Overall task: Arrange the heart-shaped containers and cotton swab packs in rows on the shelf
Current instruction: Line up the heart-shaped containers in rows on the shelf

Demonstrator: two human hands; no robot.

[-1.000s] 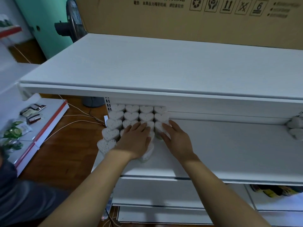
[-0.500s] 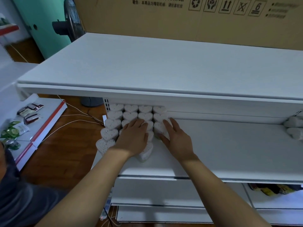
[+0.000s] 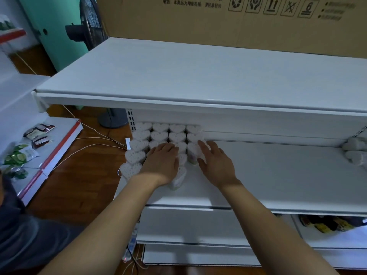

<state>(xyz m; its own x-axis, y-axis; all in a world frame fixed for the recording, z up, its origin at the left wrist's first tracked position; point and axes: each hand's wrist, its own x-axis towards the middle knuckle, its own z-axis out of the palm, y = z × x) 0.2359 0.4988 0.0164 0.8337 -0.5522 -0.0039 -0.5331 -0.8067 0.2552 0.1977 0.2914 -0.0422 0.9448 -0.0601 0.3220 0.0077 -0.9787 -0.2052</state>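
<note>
Several white heart-shaped containers (image 3: 159, 135) of cotton swabs stand in tight rows at the left end of the white middle shelf (image 3: 278, 175). My left hand (image 3: 161, 164) lies flat on top of the second column, fingers straight. My right hand (image 3: 215, 163) rests with straight fingers against the right side of the outermost column (image 3: 193, 153). A front container (image 3: 178, 178) shows just right of my left wrist. More heart-shaped containers (image 3: 354, 150) sit at the far right end of the same shelf.
The top shelf board (image 3: 198, 76) overhangs the middle one, with a large cardboard box (image 3: 238, 18) behind it. Dark and yellow packets (image 3: 325, 225) lie on the lower shelf. A fan (image 3: 89, 30), floor cables (image 3: 83, 139) and a low side shelf with snack packs (image 3: 37, 133) are at left.
Both hands have slid slightly further back along the rows, staying flat on and against the containers. The camera has shifted a little.
</note>
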